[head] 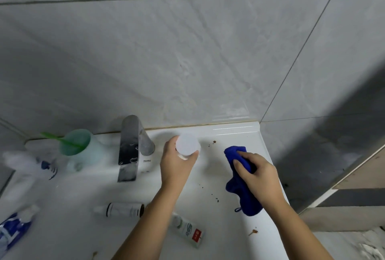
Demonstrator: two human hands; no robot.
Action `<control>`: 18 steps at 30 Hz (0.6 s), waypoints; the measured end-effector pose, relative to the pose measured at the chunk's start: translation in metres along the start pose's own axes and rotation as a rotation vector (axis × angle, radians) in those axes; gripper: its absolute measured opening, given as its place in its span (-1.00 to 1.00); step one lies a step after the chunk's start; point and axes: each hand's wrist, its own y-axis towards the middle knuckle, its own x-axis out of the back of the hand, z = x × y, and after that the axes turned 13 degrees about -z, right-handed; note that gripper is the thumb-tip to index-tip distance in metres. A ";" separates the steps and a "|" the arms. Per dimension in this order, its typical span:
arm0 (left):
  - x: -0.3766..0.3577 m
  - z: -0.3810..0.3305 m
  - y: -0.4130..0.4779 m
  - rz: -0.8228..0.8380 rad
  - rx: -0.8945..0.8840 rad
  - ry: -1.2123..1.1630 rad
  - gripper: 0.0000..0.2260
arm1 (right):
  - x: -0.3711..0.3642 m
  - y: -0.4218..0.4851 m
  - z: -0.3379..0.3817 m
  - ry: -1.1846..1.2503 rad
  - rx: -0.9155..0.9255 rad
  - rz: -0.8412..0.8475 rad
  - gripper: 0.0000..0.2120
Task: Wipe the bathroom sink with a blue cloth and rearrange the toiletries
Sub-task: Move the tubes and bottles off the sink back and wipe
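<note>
My right hand (257, 174) grips a blue cloth (241, 189) pressed onto the right side of the white sink top (233, 132). My left hand (177, 164) holds a white round-capped jar (187, 145) near the back edge, right of the chrome faucet (131, 147). Brown spots (214, 141) dot the surface between and below my hands. A small white bottle (123, 209) lies on its side in front of the faucet. A toothpaste tube (189, 229) lies partly under my left forearm.
A green cup (77, 147) with a green toothbrush stands left of the faucet. A white tube with blue print (29, 165) and a blue-white tube (14, 230) lie at the far left. Grey tiled wall rises behind; the sink top ends at the right edge.
</note>
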 end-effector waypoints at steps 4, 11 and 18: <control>0.048 -0.032 -0.022 0.081 -0.121 -0.054 -0.47 | 0.003 -0.020 0.022 0.028 0.012 -0.054 -0.84; 0.163 -0.039 -0.020 0.038 -0.172 -0.148 -0.53 | -0.021 -0.070 0.082 0.129 0.082 -0.020 -0.85; 0.273 0.046 -0.002 -0.143 -0.015 -0.062 -0.59 | -0.098 -0.127 0.123 0.127 0.169 0.175 -0.84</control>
